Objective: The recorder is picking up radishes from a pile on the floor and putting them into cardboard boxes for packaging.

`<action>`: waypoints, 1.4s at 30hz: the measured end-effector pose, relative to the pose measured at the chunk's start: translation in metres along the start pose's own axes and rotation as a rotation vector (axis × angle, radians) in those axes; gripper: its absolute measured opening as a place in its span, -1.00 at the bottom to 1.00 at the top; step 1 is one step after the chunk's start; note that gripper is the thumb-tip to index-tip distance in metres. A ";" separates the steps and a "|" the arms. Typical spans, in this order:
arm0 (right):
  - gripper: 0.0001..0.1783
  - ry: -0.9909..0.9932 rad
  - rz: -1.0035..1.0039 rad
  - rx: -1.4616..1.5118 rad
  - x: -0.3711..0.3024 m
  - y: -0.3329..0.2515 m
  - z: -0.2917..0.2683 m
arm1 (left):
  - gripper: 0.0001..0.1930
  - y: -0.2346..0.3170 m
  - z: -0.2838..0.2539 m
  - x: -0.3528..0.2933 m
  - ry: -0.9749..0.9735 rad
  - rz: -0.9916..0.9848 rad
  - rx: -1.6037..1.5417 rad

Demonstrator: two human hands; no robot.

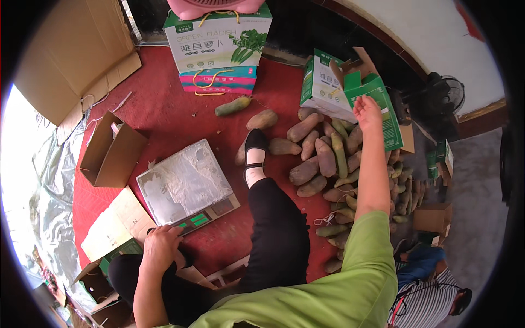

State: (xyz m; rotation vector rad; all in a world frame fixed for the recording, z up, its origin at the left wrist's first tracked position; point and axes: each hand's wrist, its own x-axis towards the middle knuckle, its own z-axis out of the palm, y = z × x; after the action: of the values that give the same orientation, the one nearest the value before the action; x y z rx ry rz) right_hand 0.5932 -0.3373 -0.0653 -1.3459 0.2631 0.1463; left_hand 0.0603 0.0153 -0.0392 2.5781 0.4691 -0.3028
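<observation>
My right arm stretches up over the root pile; my right hand (367, 113) is beside a green flap of an opened white and green carton (322, 82). Its fingers are apart and nothing shows in them. Lower left, my left hand (160, 249) lies by my knee, at the near edge of a flat weighing scale (183, 177) with a lit green display. Its fingers are curled, and a small dark thing pokes out by the knuckles, too small to name. Thick soil-covered roots, brownish and green like radishes (326, 158), lie heaped at the right.
A pink appliance (219, 6) tops stacked gift cartons (219, 44). An open brown box (112, 150) and cardboard (120, 221) lie left of the scale. My foot (255, 147) is between scale and roots. A black fan (444, 94) stands right; a person in stripes (424, 300) is lower right.
</observation>
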 end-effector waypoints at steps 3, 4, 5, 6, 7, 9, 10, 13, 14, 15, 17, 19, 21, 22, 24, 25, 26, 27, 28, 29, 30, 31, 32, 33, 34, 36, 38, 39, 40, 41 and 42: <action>-0.89 -0.067 -0.119 0.063 -0.040 -0.050 0.011 | -0.79 -0.002 -0.003 -0.009 0.019 0.014 -0.006; -0.89 -0.076 -0.127 0.063 -0.052 -0.061 0.012 | -0.80 -0.003 -0.003 -0.011 0.034 0.013 -0.018; -0.90 -0.099 -0.103 0.090 -0.064 -0.073 0.009 | -0.80 -0.003 -0.005 -0.015 0.050 0.014 -0.029; -0.90 -0.120 -0.072 0.115 -0.085 -0.083 0.014 | -0.80 -0.003 -0.007 -0.017 0.057 0.011 -0.034; -0.86 -0.105 -0.115 0.079 -0.109 -0.088 0.020 | -0.81 -0.002 -0.010 -0.019 0.091 0.024 -0.046; -0.84 -0.178 -0.115 0.078 -0.145 -0.093 0.024 | -0.76 -0.008 -0.012 -0.019 0.122 0.041 -0.099; -0.83 -0.251 -0.120 0.085 -0.167 -0.095 0.031 | -0.76 -0.010 -0.013 -0.022 0.128 0.031 -0.100; -0.83 -0.419 -0.071 0.089 -0.218 -0.096 0.050 | -0.58 -0.012 -0.023 -0.029 0.336 0.038 -0.176; -0.84 -0.576 -0.018 0.104 -0.230 -0.095 0.056 | -0.51 -0.011 -0.026 -0.031 0.408 0.046 -0.187; -0.82 -0.646 0.022 0.101 -0.243 -0.092 0.065 | -0.40 -0.013 -0.029 -0.033 0.468 0.038 -0.165; -0.82 -0.724 0.071 0.071 -0.269 -0.083 0.087 | -0.23 -0.016 -0.034 -0.036 0.638 0.027 -0.141; -0.69 -0.941 0.140 0.082 -0.280 -0.069 0.102 | -0.13 -0.016 -0.043 -0.040 0.785 0.012 -0.078; -0.69 -0.963 0.221 0.045 -0.299 -0.054 0.125 | -0.06 -0.021 -0.047 -0.046 0.859 -0.013 -0.032; -0.68 -0.969 0.270 0.031 -0.309 -0.048 0.136 | -0.11 -0.017 -0.050 -0.049 0.912 -0.022 -0.041; -0.67 -1.061 0.316 0.033 -0.307 -0.025 0.156 | -0.28 -0.027 -0.052 -0.059 0.892 0.024 0.016; -0.67 -1.148 0.365 -0.034 -0.306 -0.016 0.166 | -0.54 -0.032 -0.049 -0.063 0.910 0.037 -0.061; -0.67 -1.234 0.415 -0.101 -0.304 -0.005 0.175 | -0.75 -0.035 -0.051 -0.067 0.970 0.079 -0.019; -0.67 -1.228 0.440 -0.101 -0.297 0.012 0.183 | -0.80 -0.036 -0.052 -0.072 0.955 0.065 0.022; -0.67 -1.150 0.436 -0.200 -0.289 0.035 0.190 | -0.85 -0.037 -0.053 -0.078 0.940 0.048 0.070; -0.67 -1.072 0.425 -0.301 -0.281 0.055 0.196 | -0.89 -0.035 -0.051 -0.078 0.965 0.047 0.104; -0.67 -1.072 0.445 -0.302 -0.277 0.070 0.198 | -0.89 -0.036 -0.050 -0.076 0.951 0.034 0.104; -0.68 -1.040 0.449 -0.497 -0.274 0.081 0.198 | -0.90 -0.034 -0.050 -0.072 0.896 0.022 0.159; -0.68 -1.002 0.450 -0.691 -0.269 0.093 0.197 | -0.91 -0.032 -0.048 -0.068 0.839 0.012 0.213; -0.66 -0.981 0.423 -0.749 -0.267 0.100 0.197 | -0.92 -0.028 -0.046 -0.064 0.830 0.030 0.252; -0.66 -0.979 0.435 -0.747 -0.264 0.104 0.196 | -0.92 -0.025 -0.042 -0.059 0.839 0.050 0.270; -0.61 -0.923 0.344 -0.818 -0.260 0.107 0.190 | -0.86 -0.019 -0.036 -0.056 0.716 0.027 0.337; -0.57 -0.876 0.320 -0.798 -0.256 0.111 0.183 | -0.77 -0.009 -0.035 -0.054 0.749 0.058 0.339; -0.58 -0.870 0.284 -0.766 -0.257 0.108 0.179 | -0.67 -0.004 -0.036 -0.054 0.792 0.088 0.344; -0.59 -0.864 0.247 -0.734 -0.257 0.107 0.174 | -0.49 -0.004 -0.036 -0.062 0.717 0.037 0.367; -0.62 -0.857 0.254 -0.706 -0.251 0.110 0.165 | -0.46 -0.002 -0.035 -0.070 0.733 -0.004 0.393; -0.62 -0.844 0.262 -0.704 -0.250 0.110 0.154 | -0.43 0.000 -0.033 -0.079 0.751 -0.040 0.417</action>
State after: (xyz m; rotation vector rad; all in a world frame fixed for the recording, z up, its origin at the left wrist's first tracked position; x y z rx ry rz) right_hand 0.3412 -0.1514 -0.0701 -1.8009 -0.3695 1.0751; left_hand -0.0076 0.0109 0.0122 3.0353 0.7793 0.6531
